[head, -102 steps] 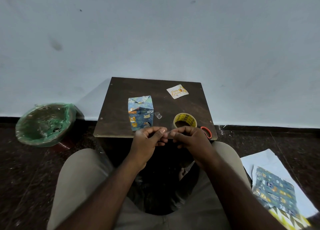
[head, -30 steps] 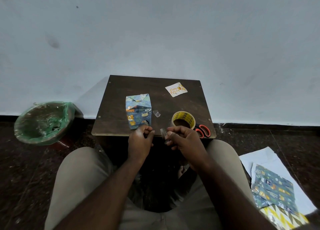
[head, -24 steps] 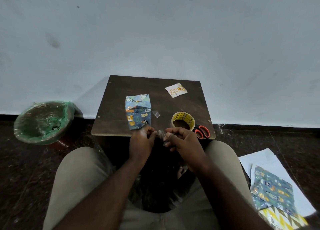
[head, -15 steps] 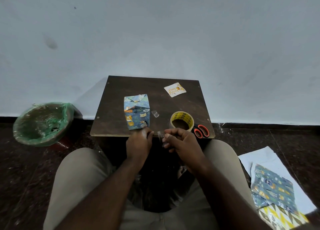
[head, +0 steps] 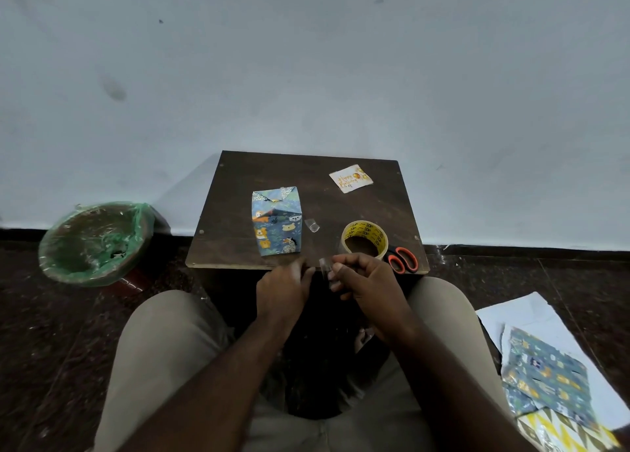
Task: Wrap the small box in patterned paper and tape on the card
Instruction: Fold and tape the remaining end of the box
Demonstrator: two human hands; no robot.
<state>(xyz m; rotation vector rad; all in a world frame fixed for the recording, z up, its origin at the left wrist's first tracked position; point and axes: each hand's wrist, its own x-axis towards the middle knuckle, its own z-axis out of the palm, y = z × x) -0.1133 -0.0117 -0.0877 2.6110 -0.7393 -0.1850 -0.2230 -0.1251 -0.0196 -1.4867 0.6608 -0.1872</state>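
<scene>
Right now: right hand pinching clear tape strip, thumb against forefinger, over near edge of table. Left hand curled, fingertips just beside strip; can't tell if gripping it. Wrapped box upright on table. Card flat near far right corner.

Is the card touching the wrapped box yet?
Apart. The head view shows bare table between the card and the wrapped box.
</scene>
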